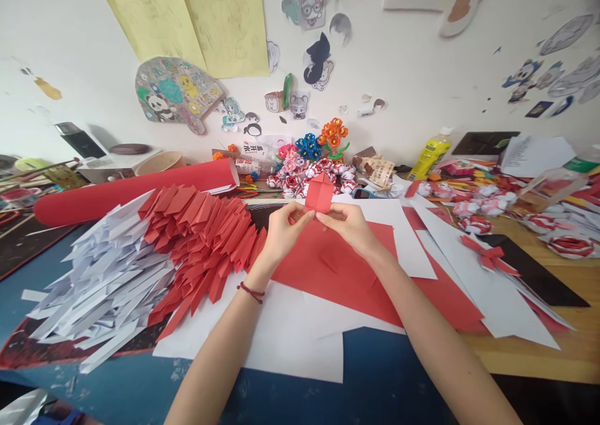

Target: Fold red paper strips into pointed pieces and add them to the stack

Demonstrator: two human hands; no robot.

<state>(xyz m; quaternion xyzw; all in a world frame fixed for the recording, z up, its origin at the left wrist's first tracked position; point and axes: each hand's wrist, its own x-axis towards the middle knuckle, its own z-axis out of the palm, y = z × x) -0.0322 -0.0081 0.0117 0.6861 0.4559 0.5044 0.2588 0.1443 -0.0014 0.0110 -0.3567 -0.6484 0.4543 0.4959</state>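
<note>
Bare forearms (435, 344) come in from the near edge over a dark blue table surface (375, 375), the left wrist ringed by a thin dark red cord bracelet (251, 293). At the far end of their reach, the left hand (282, 228) and the right hand (349, 226) hold a small red paper piece (319, 195), squarish with a peaked top, upright in the air. Each hand closes thumb and fingers on a near lower corner, and a crease runs up the middle.

Judging by the crease and the two-sided pinch, the step in hand is folding or pressing the paper into shape. A next fold would call for keeping the edges even, steadying one side and running a fingertip firmly along the crease.

Beneath the hands lies a large flat red paper sheet (342, 256), overlapping white paper sheets (290, 340). To the left stand a dense heap of narrow folded red paper pieces (197, 225) and, farther left, a loose heap of white folded paper strips (112, 281). Behind these rests a long red paper roll (140, 190); red-and-white paper rosettes (300, 184) cluster on the far side.
</note>
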